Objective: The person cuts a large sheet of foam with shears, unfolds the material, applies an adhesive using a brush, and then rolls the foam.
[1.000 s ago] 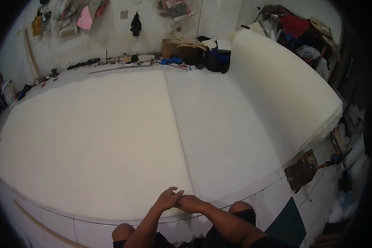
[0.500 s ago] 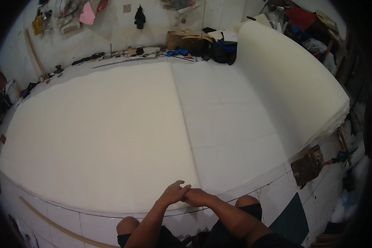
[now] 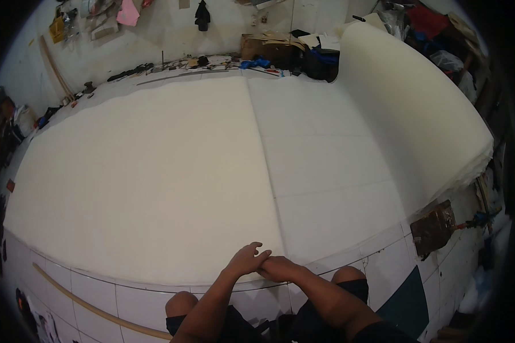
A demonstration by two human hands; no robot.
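1. Head view: a large white foam sheet (image 3: pixel 154 171) lies flat on the tiled floor (image 3: pixel 337 188) and fills the left and middle of the picture. Its right edge runs from the far clutter down toward the person's hands.
2. The left hand (image 3: pixel 247 260) rests palm down on the near right corner of the foam sheet. Its fingers (image 3: pixel 256 247) are spread loosely and lie flat on the foam, curled round nothing. The corner lies under the palm and fingertips.
3. The right hand (image 3: pixel 276 267) lies just beside the left hand, touching it at the wrist side. It sits at the foam's near edge, where foam meets tile. Its fingers are tucked under or behind the left hand, so I cannot tell how far they are open or whether they grip the edge.
4. Both forearms come in from the lower edge, over the person's knees in dark shorts (image 3: pixel 326 308).
5. A second, thicker foam slab (image 3: pixel 412 108) stands curved along the right side, well apart from the hands.
6. A long thin wooden strip (image 3: pixel 86 303) lies on the tiles at lower left, near the foam's front edge but apart from it.
7. A brown block (image 3: pixel 434 227) sits on the tiles at right, below the slab's end.
8. Tools and boxes (image 3: pixel 269 51) lie along the far wall.
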